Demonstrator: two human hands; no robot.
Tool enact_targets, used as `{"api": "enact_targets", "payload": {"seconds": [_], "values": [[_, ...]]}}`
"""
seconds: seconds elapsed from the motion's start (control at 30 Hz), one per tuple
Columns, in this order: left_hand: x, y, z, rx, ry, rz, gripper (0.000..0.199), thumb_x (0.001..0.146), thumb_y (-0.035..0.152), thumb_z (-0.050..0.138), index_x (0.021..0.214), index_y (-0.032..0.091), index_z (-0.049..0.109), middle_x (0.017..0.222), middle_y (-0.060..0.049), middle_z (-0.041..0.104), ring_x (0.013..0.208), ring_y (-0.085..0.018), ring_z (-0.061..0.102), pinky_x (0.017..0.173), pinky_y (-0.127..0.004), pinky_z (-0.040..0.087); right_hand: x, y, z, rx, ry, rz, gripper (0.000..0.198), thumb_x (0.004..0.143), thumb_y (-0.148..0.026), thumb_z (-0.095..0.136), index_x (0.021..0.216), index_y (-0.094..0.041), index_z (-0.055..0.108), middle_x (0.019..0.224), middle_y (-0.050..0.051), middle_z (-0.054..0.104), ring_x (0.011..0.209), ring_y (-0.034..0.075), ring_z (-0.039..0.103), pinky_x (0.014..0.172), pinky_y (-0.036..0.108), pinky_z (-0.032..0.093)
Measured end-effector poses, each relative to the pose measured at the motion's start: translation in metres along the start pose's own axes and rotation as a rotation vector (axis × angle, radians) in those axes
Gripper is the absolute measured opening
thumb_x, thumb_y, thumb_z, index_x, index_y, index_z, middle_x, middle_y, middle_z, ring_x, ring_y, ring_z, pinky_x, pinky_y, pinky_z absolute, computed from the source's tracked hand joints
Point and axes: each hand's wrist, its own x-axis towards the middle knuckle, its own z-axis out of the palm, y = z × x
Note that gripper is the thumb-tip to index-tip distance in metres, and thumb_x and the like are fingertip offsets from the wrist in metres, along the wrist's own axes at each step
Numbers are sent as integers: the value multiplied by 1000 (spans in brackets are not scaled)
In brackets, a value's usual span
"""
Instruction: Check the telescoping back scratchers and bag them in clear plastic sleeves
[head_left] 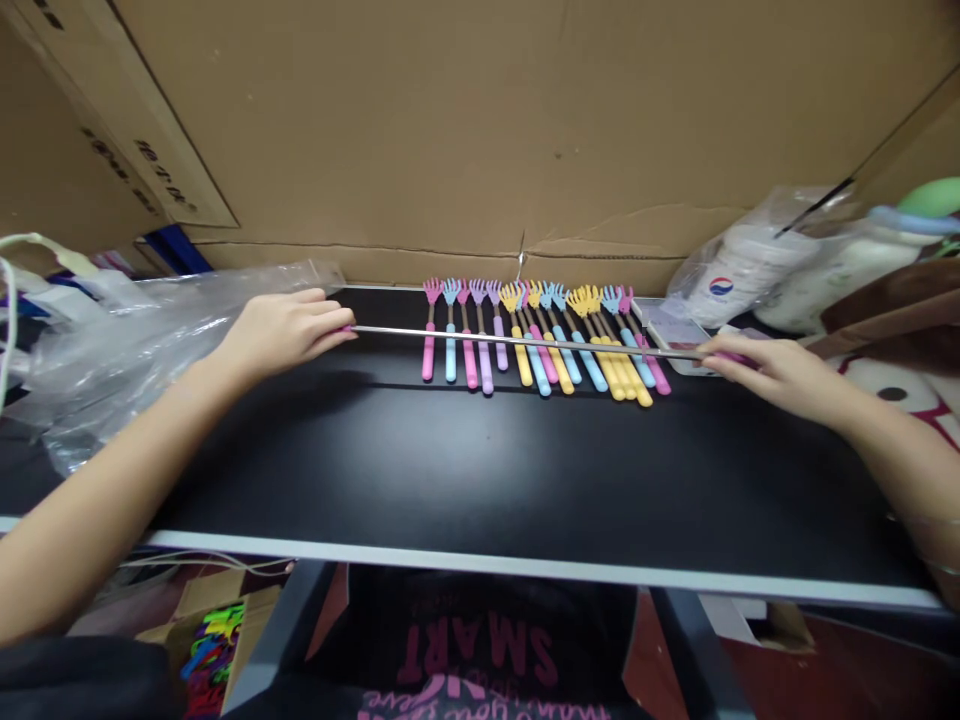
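My left hand (pixel 289 330) and my right hand (pixel 776 370) hold a telescopic back scratcher (pixel 480 340), its metal rod drawn out long and level between them. The left fingers pinch a pink end, mostly hidden in the grip. The right hand is wrapped round the pink handle at the other end. Behind and under the rod, several short back scratchers (pixel 486 370) lie side by side on the black table (pixel 480 480). Their claw heads point to the cardboard wall, and they come in pink, blue, purple and yellow.
Clear plastic bags (pixel 150 340) lie on the left, by white cables. At the right stand bagged white cups (pixel 731 285), a bottle with a green top (pixel 930 200) and a clear flat case (pixel 675 335). Cardboard (pixel 525 130) walls the back. Below left sits a box of colourful pieces (pixel 214 650).
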Motion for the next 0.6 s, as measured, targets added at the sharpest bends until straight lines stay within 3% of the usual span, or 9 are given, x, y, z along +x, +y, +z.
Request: {"api": "enact_targets", "payload": {"seconds": [0.17, 0.33, 0.43, 0.5, 0.6], "values": [[0, 5, -6, 15, -14, -24, 32, 103, 40, 36, 79, 25, 49, 66, 3, 55, 73, -13, 48, 49, -29, 27, -8, -12, 2, 33, -27, 20, 49, 99, -53, 28, 84, -25, 65, 79, 11, 67, 70, 21, 57, 63, 32, 33], [-3, 9, -9, 68, -8, -6, 33, 104, 38, 34, 77, 23, 46, 65, 3, 54, 71, -12, 50, 50, -28, 30, 0, 30, -2, 50, -245, 29, 31, 96, -48, 41, 97, -25, 62, 87, 12, 71, 70, 21, 60, 64, 30, 37], [-3, 12, -9, 82, 34, 7, 35, 104, 36, 35, 73, 22, 46, 62, 3, 55, 66, -12, 52, 48, -27, 28, 5, 41, -4, -58, -242, 59, 28, 96, -44, 42, 102, -24, 62, 94, 14, 72, 79, 25, 63, 62, 31, 37], [5, 18, -8, 75, 60, 28, 37, 103, 36, 36, 71, 22, 49, 60, 2, 56, 62, -12, 53, 47, -26, 28, 8, 29, -2, -78, -218, 23, 28, 95, -42, 42, 101, -24, 63, 95, 14, 73, 79, 25, 65, 61, 31, 37], [30, 44, -9, 6, 97, 100, 40, 101, 39, 39, 68, 21, 53, 57, 1, 57, 56, -12, 54, 46, -26, 26, 14, -16, 6, -53, -208, -141, 32, 97, -43, 39, 98, -23, 64, 92, 11, 75, 73, 22, 65, 59, 29, 36]]}}
